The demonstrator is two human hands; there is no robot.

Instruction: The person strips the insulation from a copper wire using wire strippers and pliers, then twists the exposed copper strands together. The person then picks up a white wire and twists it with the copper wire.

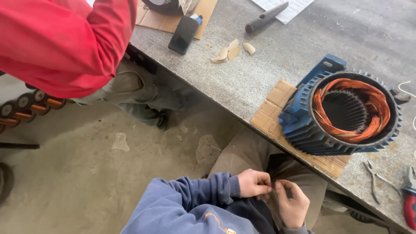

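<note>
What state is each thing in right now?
Left hand: fingertips pinched together over the lap.
Right hand: fingers pinched against the left's; anything held is too small to tell.
Motor housing: on its side, copper windings exposed.
Phone: screen dark.
Pliers: lying flat.

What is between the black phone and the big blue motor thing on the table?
In the head view, pale curved scraps lie on grey table between phone and motor.

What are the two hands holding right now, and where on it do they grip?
The left hand and right hand meet fingertip to fingertip over the lap, pinching something thin between them; it is too small to identify.
</note>
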